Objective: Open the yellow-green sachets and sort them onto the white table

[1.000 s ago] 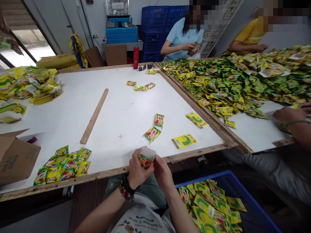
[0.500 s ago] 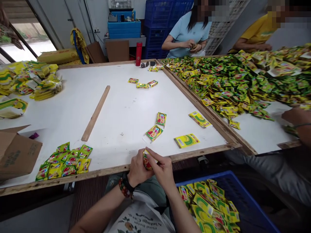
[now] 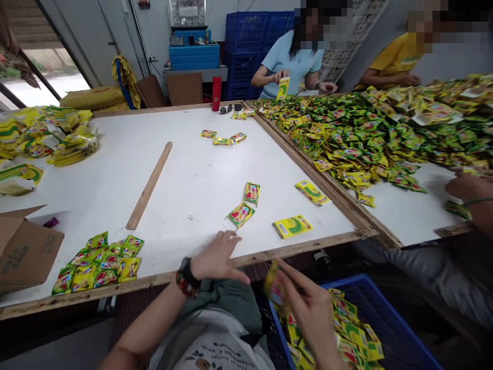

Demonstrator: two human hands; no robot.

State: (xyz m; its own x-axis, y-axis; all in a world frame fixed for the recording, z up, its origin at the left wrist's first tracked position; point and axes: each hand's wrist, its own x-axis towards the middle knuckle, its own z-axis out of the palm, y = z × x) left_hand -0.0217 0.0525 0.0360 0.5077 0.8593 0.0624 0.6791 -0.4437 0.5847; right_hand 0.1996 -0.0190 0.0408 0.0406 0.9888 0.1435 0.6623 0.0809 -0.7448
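My left hand [image 3: 217,257] is open, fingers spread, over the near edge of the white table [image 3: 185,180], with nothing in it. Just beyond its fingertips lie two yellow-green packets with a red fruit print, one nearer [image 3: 241,215] and one farther [image 3: 251,192]. My right hand [image 3: 306,295] pinches a small yellow-green packet [image 3: 274,282], blurred by motion, beside the near left part of a blue crate [image 3: 400,329]. Many similar packets [image 3: 352,329] fill that crate. Two flat yellow packets, one nearer [image 3: 292,226] and one farther [image 3: 313,192], lie to the right on the table.
A wooden strip [image 3: 149,185] lies on the table. Sachets [image 3: 100,262] and a cardboard box [image 3: 29,252] are at the left front. Past the wooden divider [image 3: 308,164] spreads a large sachet heap [image 3: 358,128]. Other people work around it. A red flask [image 3: 216,93] stands at the back.
My hands have parted. The right has carried the packet right and down to the crate; the left has let go and opened over the table edge. The person in light blue has raised a yellow packet.
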